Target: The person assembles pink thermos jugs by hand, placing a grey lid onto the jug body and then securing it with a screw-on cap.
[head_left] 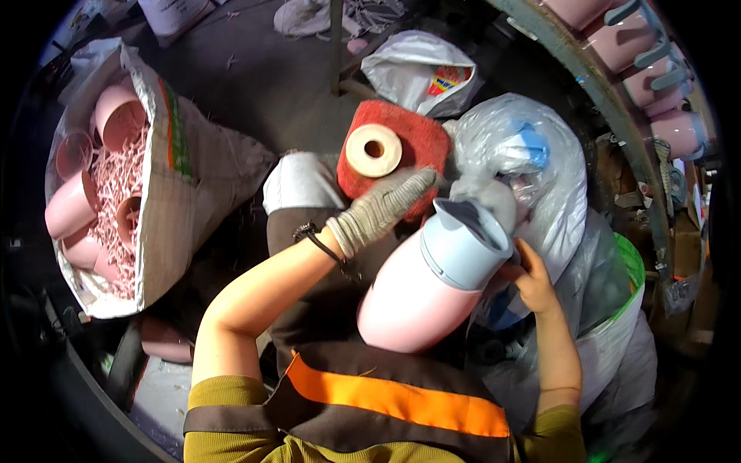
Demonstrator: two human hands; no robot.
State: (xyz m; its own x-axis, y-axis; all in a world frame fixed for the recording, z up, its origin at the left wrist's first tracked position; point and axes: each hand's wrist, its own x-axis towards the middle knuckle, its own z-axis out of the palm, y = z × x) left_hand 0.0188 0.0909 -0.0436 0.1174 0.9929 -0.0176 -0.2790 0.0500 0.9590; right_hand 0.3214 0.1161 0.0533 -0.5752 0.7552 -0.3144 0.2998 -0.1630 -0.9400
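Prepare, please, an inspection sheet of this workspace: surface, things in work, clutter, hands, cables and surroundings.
Surface: red fuzzy cushion carrying cream ring-shaped roll
Job's things: rounded pink jug with pale blue-grey top, tilted
Clutter: white woven sack of pink vessels and shreds; clear plastic bag
Hands: left hand in grey knitted glove, blurred, over cushion's edge; bare right hand holding jug's right side
Cables: nothing clearly seen
Surroundings: pink containers with blue-grey handles, upper right

Pink jug (421, 301), pale blue top (463, 251), tilted
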